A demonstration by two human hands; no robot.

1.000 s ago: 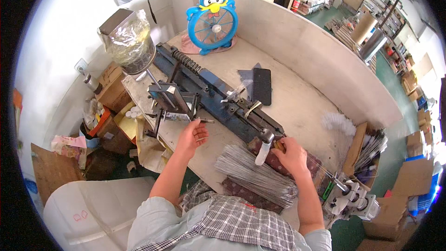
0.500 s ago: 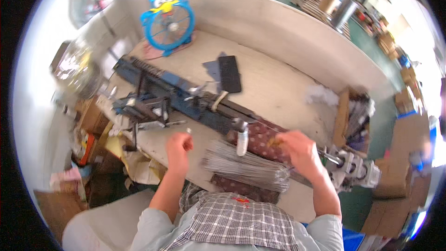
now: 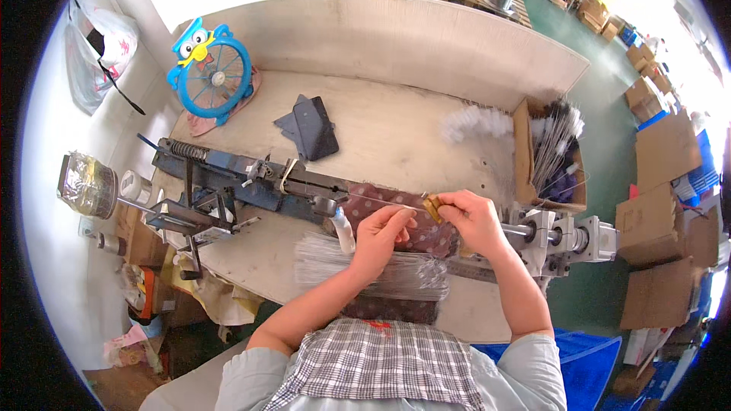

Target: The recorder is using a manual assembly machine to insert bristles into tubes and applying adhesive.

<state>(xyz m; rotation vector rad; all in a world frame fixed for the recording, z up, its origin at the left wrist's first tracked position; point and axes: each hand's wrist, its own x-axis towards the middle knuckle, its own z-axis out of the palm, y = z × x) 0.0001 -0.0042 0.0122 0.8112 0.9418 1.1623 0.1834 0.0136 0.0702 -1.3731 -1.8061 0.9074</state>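
My right hand [image 3: 474,217] grips a small brass-coloured metal piece [image 3: 432,208] between thumb and fingers. Just left of it, my left hand [image 3: 383,240] is closed in a pinch; what it holds, if anything, is too small to make out. A thin wire [image 3: 381,199] stretches from the long dark metal fixture [image 3: 304,181] toward the brass piece. Both hands are above a brown polka-dot cloth [image 3: 388,217]. A bundle of thin metal wires [image 3: 411,278] lies below them, nearer to me. Beside my left hand, a white bottle [image 3: 343,232] with a dark top leans against the fixture.
A motor-like metal assembly with a shaft [image 3: 563,237] stands at the right. Behind it is a cardboard box of wire brushes [image 3: 525,152]. A black phone [image 3: 316,129] and a blue fan [image 3: 217,76] are farther back. A crank frame [image 3: 194,217] stands at the left.
My left hand has moved right, from the table's left part to beside my right hand. The brass piece remains in my right hand. The whole view has shifted.
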